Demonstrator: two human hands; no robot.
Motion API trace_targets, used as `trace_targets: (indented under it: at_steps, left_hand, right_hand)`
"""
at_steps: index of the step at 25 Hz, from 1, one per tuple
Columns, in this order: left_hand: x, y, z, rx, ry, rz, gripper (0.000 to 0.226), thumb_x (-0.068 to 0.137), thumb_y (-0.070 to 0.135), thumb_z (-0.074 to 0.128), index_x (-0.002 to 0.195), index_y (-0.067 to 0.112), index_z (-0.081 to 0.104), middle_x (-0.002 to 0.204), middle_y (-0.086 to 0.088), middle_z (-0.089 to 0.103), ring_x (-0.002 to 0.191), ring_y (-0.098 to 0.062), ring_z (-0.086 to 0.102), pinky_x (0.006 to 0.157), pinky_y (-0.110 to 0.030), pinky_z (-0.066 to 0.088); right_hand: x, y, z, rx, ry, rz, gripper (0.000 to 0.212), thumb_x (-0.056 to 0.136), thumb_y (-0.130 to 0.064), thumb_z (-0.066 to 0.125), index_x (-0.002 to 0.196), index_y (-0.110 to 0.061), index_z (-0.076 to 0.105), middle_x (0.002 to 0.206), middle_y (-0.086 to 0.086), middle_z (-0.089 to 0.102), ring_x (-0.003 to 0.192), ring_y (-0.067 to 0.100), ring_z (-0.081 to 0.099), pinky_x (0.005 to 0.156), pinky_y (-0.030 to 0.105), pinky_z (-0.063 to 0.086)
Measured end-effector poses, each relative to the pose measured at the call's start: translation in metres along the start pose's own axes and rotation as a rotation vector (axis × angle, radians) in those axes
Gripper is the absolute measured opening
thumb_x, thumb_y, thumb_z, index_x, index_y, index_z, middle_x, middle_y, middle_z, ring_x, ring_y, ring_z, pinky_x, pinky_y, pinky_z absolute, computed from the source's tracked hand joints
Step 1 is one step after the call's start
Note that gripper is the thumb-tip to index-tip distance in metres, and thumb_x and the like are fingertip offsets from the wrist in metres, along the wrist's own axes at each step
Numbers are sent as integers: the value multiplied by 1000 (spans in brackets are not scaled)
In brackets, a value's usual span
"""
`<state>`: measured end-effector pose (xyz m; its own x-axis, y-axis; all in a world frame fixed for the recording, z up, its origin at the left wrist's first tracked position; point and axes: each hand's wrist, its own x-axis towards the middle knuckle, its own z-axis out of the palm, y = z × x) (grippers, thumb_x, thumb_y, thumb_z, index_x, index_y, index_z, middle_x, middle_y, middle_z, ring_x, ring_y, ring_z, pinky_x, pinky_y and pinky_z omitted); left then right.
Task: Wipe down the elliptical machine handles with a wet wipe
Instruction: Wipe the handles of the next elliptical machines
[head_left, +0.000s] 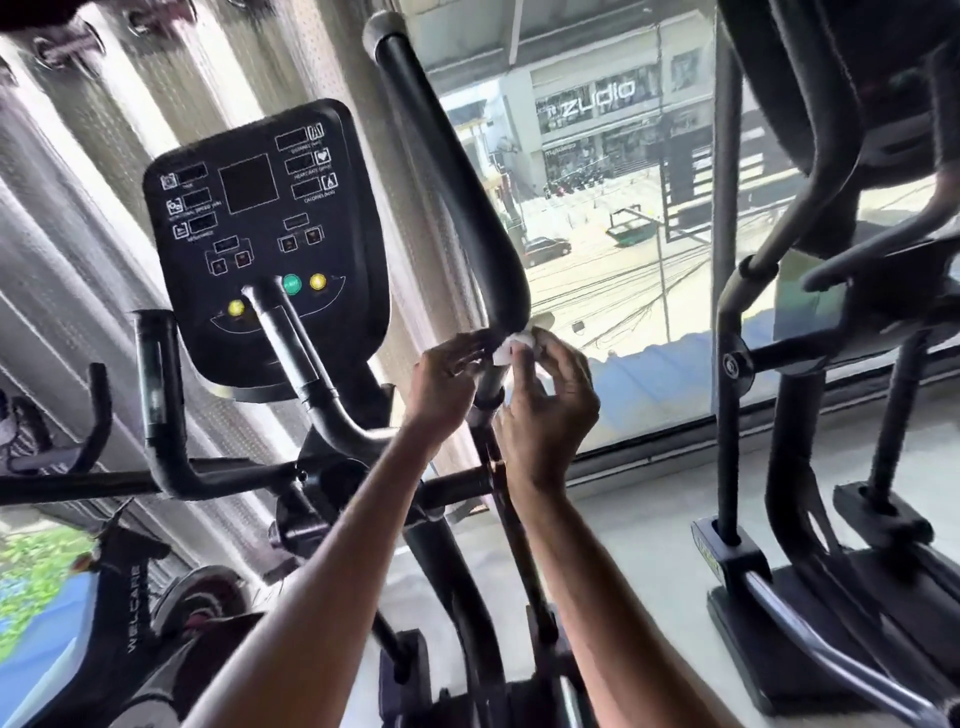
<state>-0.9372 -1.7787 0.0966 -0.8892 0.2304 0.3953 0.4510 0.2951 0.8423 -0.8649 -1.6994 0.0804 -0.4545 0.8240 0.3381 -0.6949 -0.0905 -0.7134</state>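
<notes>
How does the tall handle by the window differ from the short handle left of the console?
The tall handle rises above the console; the short handle stops beside its lower part. The right hand pinches a wipe at the tall handle's base, the left hand beside it; nothing touches the short handle. Both are black.

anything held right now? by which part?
Right hand pinches the bunched wet wipe at its right side, at the lower end of the handle grip. Left hand: fingers straight, gripping nothing.

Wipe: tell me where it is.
Head view, centre: the wipe is pinched in the right hand against the lower end of the long handle, just right of the left hand.
</notes>
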Motion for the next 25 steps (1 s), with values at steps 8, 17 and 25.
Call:
trace_targets:
  at_steps: [8, 17, 25]
  left_hand:
    - [1, -45, 7, 111, 107, -98, 46, 84, 7, 57, 128, 16, 69, 126, -4, 74, 116, -19, 70, 105, -41, 54]
    - [1, -104, 23, 73, 34, -289, 63, 92, -7, 51, 149, 19, 48, 131, -5, 64, 101, -16, 61, 85, -22, 51]
    - [8, -152, 45, 73, 87, -301, 66, 91, -2, 60, 150, 18, 35, 142, -8, 58, 127, -26, 58, 108, -41, 50]
  right_hand:
    - [41, -11, -19, -871, -604, -1133, 42, 108, -6, 31, 113, 3, 71, 115, 14, 69, 107, 25, 57, 79, 35, 59]
    - [45, 1, -6, -1456, -997, -1674, 44, 82, 18, 32, 88, 6, 74, 89, 16, 64, 95, 32, 61, 64, 33, 58]
    - [39, 68, 21, -1788, -1423, -1411, 26, 56, 3, 89, 78, 4, 76, 86, 20, 69, 95, 33, 66, 69, 37, 61]
